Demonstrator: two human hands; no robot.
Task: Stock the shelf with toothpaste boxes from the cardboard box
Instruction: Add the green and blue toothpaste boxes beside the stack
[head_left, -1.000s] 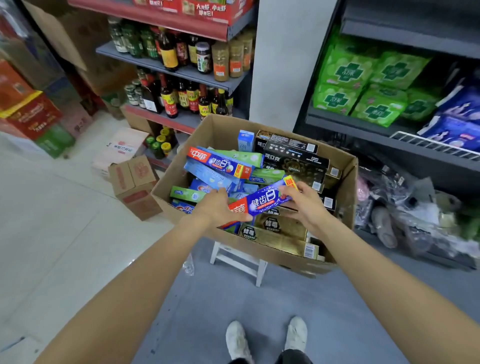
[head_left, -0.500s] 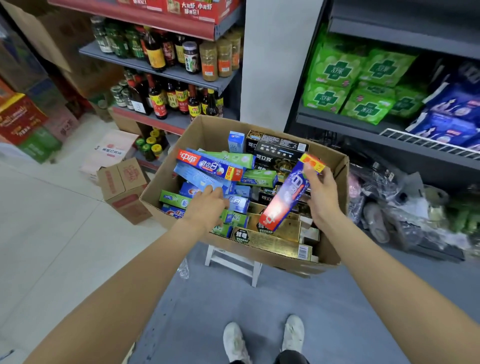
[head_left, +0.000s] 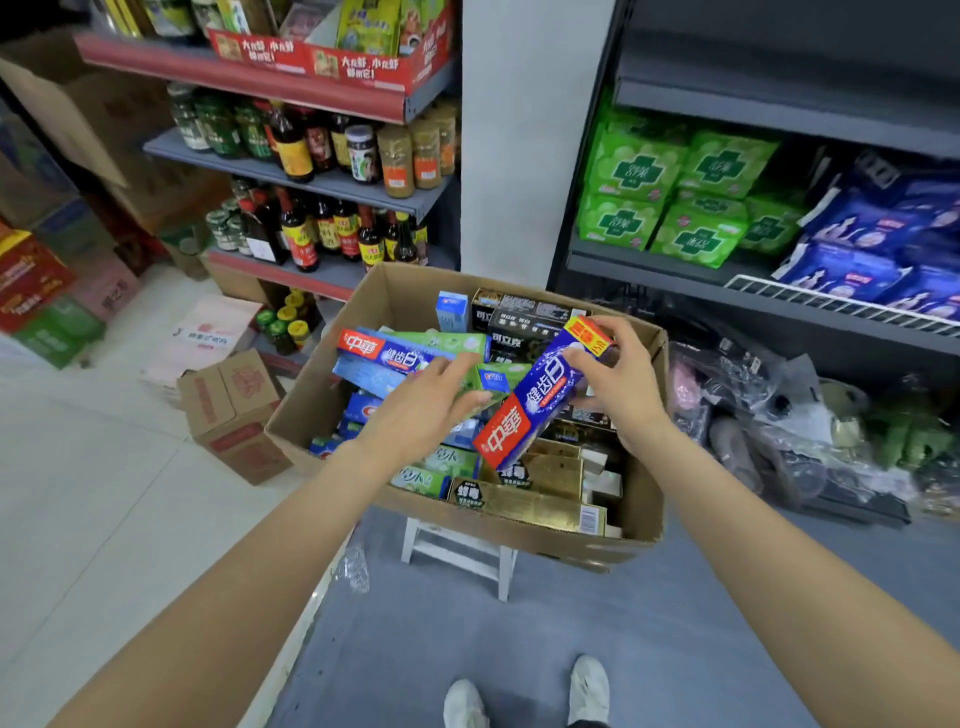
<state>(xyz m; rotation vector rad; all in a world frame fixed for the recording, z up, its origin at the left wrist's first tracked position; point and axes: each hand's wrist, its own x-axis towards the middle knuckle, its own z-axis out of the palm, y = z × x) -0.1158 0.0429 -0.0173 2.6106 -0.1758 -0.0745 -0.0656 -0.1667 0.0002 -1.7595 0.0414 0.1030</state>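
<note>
Right hand (head_left: 618, 384): fingers curled round the upper end of a blue-and-red toothpaste box (head_left: 540, 397), tilted above the cardboard box (head_left: 644, 540), toward its right wall.
Left hand (head_left: 421, 410): fingers extended, holding nothing, over green boxes (head_left: 467, 343) in the middle.
Shelf (head_left: 779, 291): right, behind the carton.

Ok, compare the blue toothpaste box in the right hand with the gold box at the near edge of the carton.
The blue toothpaste box is tilted up, gripped near its top by the right hand; the gold box lies flat in the cardboard box, untouched. The blue one has a red end; the gold one carries a black label. Both are long, narrow cartons.
</note>
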